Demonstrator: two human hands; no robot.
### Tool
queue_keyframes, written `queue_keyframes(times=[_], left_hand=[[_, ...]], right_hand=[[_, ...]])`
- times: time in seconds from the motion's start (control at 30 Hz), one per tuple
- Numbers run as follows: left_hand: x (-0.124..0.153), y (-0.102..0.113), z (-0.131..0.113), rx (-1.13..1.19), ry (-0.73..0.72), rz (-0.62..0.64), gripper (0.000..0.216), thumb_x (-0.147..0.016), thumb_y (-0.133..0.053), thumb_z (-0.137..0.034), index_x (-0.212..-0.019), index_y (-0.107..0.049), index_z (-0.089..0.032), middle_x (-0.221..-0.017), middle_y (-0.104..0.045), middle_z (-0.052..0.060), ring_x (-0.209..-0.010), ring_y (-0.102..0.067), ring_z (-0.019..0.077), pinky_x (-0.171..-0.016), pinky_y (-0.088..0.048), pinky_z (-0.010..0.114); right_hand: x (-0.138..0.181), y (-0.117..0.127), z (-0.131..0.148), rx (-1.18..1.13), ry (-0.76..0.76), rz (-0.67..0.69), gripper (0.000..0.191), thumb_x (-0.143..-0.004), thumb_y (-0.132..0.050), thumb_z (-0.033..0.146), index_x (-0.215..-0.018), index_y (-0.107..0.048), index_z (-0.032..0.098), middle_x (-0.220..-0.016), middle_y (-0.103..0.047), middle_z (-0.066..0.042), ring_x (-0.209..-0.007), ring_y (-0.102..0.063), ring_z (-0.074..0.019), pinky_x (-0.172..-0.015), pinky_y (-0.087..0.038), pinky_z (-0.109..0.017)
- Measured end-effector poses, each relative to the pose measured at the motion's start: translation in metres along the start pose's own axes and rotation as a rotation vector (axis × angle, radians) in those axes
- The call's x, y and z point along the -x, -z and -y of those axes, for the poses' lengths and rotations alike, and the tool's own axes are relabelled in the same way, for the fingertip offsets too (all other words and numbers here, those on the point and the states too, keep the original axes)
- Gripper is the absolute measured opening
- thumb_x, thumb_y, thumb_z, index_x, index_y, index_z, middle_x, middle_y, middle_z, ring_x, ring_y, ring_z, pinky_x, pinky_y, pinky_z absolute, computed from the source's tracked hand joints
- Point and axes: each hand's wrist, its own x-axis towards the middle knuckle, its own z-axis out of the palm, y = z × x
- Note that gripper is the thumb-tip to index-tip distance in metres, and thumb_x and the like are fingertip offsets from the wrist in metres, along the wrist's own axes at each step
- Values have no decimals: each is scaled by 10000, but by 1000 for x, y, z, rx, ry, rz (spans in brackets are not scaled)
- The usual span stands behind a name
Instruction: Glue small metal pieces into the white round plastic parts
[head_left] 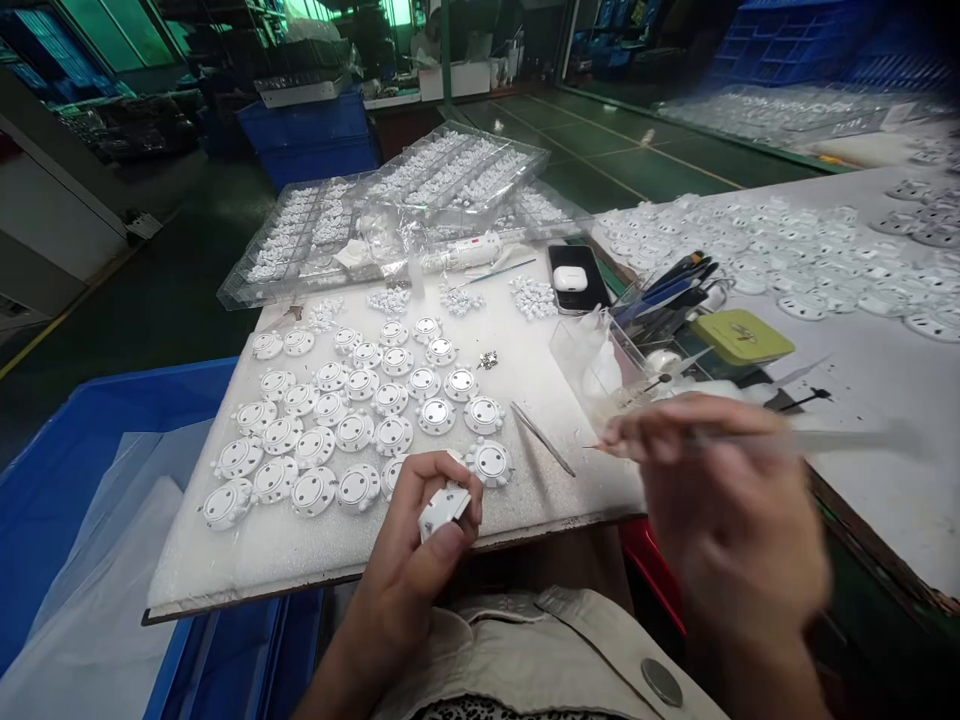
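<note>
My left hand (420, 550) is closed round a small white plastic part (444, 508) with dark spots, held above the table's front edge. To the right, my right hand (720, 500) is blurred by motion, its fingers pinched on a slim tool with a pale, translucent handle (847, 440) and a thin dark tip; its exact kind is unclear. Rows of white round parts (354, 430) with black dots lie on the white foam sheet (247, 560). Between my hands, metal tweezers (544, 440) rest on the foam.
Clear trays (457, 165) of small white pieces are stacked at the back. A phone (579, 278) bears a white earbud case (570, 279). A clear box (574, 360), pen-like tools (667, 285) and a yellow-green tin (742, 335) stand right. A blue bin (97, 410) stands left.
</note>
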Motion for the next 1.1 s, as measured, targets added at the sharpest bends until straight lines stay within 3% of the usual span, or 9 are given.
queue_keyframes(times=[0.17,0.4,0.5,0.57,0.67,0.73,0.87,0.97,1.1], left_hand=[[0,3,-1,121,61,93,307,-984,-628,-443,-1216,-456,-339,-1123,-508,0,-762,-423,103,-689,-366,245],[-14,2,3,64,41,128,363,-945,-684,-396,-1196,-433,-316,-1091,-451,5,-769,-418,102,-661,-335,242],[-23,3,6,93,40,154,388,-947,-673,-416,-1217,-406,-336,-1087,-446,4,-751,-408,102,-651,-332,247],[-26,4,6,86,23,118,402,-933,-686,-422,-1211,-411,-326,-1076,-454,8,-740,-406,101,-649,-332,250],[-28,6,4,137,10,43,449,-879,-738,-432,-1183,-428,-319,-1096,-459,13,-720,-405,90,-623,-323,246],[-29,6,0,220,38,22,460,-839,-769,-436,-1141,-437,-330,-1106,-447,1,-724,-412,81,-618,-326,237],[-36,3,-9,291,79,-29,470,-811,-815,-421,-1063,-432,-318,-1017,-410,-26,-706,-407,58,-593,-302,208],[-39,1,-9,235,104,-89,477,-826,-825,-410,-1056,-418,-314,-989,-398,-32,-654,-382,38,-561,-246,217],[-39,-2,-6,199,81,-115,455,-849,-799,-472,-1062,-421,-334,-986,-399,-38,-626,-362,35,-547,-210,230]], right_hand=[[11,3,-38,179,-87,90,215,-1036,-539,325,-1218,-653,300,-1061,-696,-23,-1084,-664,-186,-1010,-509,-341],[-1,6,-30,358,-111,292,290,-1030,-533,424,-1225,-701,290,-1229,-699,-66,-1216,-643,-205,-1055,-525,-328],[-11,8,-30,233,-166,425,441,-1019,-462,584,-1250,-713,305,-1388,-623,-91,-1360,-557,-248,-1123,-493,-385],[-15,10,-32,35,-249,403,545,-1030,-341,636,-1304,-682,312,-1351,-650,-109,-1324,-596,-257,-1079,-534,-415],[-22,11,-36,54,-336,363,378,-1058,-429,471,-1295,-671,304,-1219,-708,-98,-1166,-693,-225,-994,-587,-377],[-26,7,-36,304,-251,470,281,-1033,-504,314,-1233,-699,284,-1235,-686,-90,-1152,-687,-206,-1007,-570,-350],[-34,-4,-38,661,-1,595,310,-999,-472,141,-1148,-718,257,-1087,-631,-74,-1033,-666,-164,-911,-566,-283],[-39,-7,-39,816,51,673,294,-975,-508,79,-1114,-696,257,-972,-589,-42,-909,-628,-157,-792,-541,-264],[-47,-2,-39,901,227,779,402,-941,-431,-22,-1154,-652,238,-1067,-641,-63,-971,-623,-184,-800,-527,-296]])
